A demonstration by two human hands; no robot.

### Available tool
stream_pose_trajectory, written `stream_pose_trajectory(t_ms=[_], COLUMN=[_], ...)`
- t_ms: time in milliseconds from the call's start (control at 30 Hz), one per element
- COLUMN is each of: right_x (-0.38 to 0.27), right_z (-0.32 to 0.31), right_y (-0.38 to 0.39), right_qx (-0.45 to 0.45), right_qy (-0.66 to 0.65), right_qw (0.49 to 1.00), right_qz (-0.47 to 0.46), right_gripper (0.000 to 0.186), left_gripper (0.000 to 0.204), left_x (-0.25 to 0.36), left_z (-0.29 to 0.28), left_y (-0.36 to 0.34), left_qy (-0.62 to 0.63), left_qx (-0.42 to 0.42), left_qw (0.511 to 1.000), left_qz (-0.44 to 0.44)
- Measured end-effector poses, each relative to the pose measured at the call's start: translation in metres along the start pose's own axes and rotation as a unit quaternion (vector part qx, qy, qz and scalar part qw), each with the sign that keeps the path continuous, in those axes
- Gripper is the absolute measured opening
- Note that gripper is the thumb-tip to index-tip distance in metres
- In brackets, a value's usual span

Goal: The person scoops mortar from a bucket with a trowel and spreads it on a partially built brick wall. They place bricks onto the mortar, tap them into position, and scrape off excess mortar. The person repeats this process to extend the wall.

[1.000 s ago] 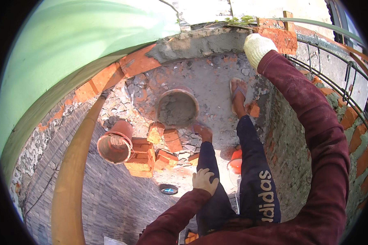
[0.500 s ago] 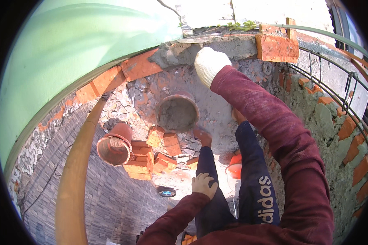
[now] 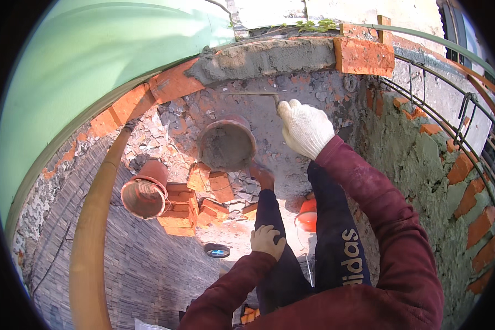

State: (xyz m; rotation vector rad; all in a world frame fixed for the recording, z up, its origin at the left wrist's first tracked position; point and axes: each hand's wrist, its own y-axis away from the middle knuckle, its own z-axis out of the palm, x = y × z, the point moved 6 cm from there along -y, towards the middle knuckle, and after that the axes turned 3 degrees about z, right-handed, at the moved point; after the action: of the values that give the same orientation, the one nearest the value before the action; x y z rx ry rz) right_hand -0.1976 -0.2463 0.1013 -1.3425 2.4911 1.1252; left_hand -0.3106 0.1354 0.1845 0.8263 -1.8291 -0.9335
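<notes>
My right hand (image 3: 307, 127), in a white knit glove, is closed round the handle of a trowel (image 3: 247, 93). Its thin blade shows nearly edge-on, reaching left from the hand, below and apart from the wall top. Grey wet mortar (image 3: 264, 59) lies along that wall top, between tilted orange bricks (image 3: 173, 86) on the left and one brick (image 3: 364, 56) on the right. Under the trowel stands a bucket of mortar (image 3: 226, 146). My left hand (image 3: 267, 242), gloved too, rests on my left leg with its fingers spread, holding nothing.
A bamboo pole (image 3: 96, 220) rises at the left. An orange bucket (image 3: 144, 197) lies tipped beside stacked bricks (image 3: 180, 212). A small red container (image 3: 307, 214) sits between my legs. Curved steel bars (image 3: 445, 118) run along the right, above a rough brick wall (image 3: 423, 181).
My right hand has come down from the wall top, bringing the trowel into sight. The mortar strip it covered now shows. My left hand stays on my leg; the view has shifted slightly.
</notes>
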Motion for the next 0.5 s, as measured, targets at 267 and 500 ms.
stream_pose_trajectory(t_ms=[267,500], right_x=[0.054,0.144], right_z=[0.025,-0.004], right_y=[-0.05,0.003], right_qx=[0.037,0.034], right_qy=[0.072,0.105], right_qw=[0.997,0.989], right_qz=[0.016,0.097], right_gripper=[0.023,0.028], left_gripper=[0.032,0.033], left_x=[0.0,-0.007], left_z=[0.0,0.011], left_y=[0.003,0.01], left_qy=[-0.016,-0.01], left_qx=[0.005,0.009], left_qw=[1.0,1.0], left_qz=[0.001,-0.007])
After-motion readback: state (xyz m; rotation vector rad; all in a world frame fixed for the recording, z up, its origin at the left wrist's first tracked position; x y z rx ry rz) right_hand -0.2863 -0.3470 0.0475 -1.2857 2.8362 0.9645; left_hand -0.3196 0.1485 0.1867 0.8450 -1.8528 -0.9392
